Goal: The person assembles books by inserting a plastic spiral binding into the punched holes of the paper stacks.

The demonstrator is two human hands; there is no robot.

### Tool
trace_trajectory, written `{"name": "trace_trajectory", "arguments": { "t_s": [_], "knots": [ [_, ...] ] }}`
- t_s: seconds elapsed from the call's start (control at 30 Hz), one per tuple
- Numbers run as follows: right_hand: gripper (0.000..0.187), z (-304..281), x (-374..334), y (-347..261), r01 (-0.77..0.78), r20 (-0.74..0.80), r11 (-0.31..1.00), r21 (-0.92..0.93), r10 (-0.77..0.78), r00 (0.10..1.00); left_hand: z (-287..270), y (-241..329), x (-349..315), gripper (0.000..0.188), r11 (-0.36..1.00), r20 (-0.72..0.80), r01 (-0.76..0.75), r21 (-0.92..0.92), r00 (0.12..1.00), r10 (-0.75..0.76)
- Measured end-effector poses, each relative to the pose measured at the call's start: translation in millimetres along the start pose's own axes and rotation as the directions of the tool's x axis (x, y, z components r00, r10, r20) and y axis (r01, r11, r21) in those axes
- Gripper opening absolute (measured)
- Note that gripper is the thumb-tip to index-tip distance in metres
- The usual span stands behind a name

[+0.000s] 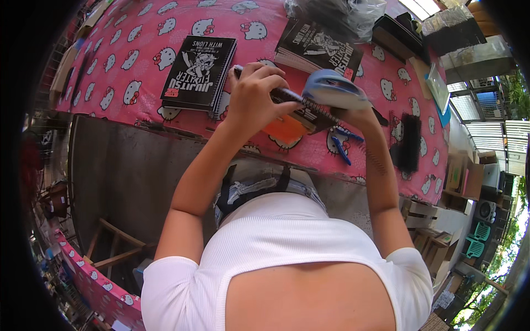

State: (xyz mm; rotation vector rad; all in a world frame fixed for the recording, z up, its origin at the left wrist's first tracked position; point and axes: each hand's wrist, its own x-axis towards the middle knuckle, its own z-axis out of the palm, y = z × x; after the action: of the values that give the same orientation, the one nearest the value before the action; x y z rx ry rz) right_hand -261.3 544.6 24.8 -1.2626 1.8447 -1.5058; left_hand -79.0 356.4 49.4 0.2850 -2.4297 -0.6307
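Observation:
My left hand is closed around a black-covered spiral notebook, which is tilted up over the front of the table. Its coil runs along the edge toward my right hand. That hand grips a rounded blue and white tool, smeared by motion, at the coil's right end; most of its fingers are hidden behind the tool. Below the notebook shows an orange sheet. Blue-handled pliers lie on the table just right of it.
A stack of black spiral notebooks lies to the left, another stack farther back. Loose black plastic coils are at the right. Clear plastic wrapping and a black box stand at the back of the pink patterned table.

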Motion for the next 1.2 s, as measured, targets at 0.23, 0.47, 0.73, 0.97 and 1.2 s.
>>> {"name": "trace_trajectory", "arguments": {
  "t_s": [0.23,0.47,0.73,0.97,1.2],
  "knots": [
    [0.048,3,-4,-2,-0.179,0.066,0.981,0.08,0.174,0.983,0,-10,-5,0.032,0.996,0.018,0.005,-0.092,1.0,-0.003],
    [0.075,27,9,-79,-0.019,-0.064,0.637,-0.77,-0.048,0.997,2,-9,-5,0.028,0.994,-0.009,0.021,-0.111,1.0,-0.022],
    [0.098,129,-72,-66,-0.02,-0.012,0.154,-0.988,0.051,0.999,10,-8,-5,0.028,0.987,-0.006,0.077,-0.14,0.997,-0.079],
    [0.042,8,-14,-79,-0.259,-0.276,0.74,-0.621,0.103,0.956,-3,-16,-18,0.025,0.973,-0.011,-0.066,-0.223,0.998,0.065],
    [0.049,23,-22,8,-0.24,-0.106,0.375,-0.895,0.345,0.933,-3,7,-11,0.031,0.997,-0.081,-0.054,-0.057,0.996,0.05]
  ]
}}
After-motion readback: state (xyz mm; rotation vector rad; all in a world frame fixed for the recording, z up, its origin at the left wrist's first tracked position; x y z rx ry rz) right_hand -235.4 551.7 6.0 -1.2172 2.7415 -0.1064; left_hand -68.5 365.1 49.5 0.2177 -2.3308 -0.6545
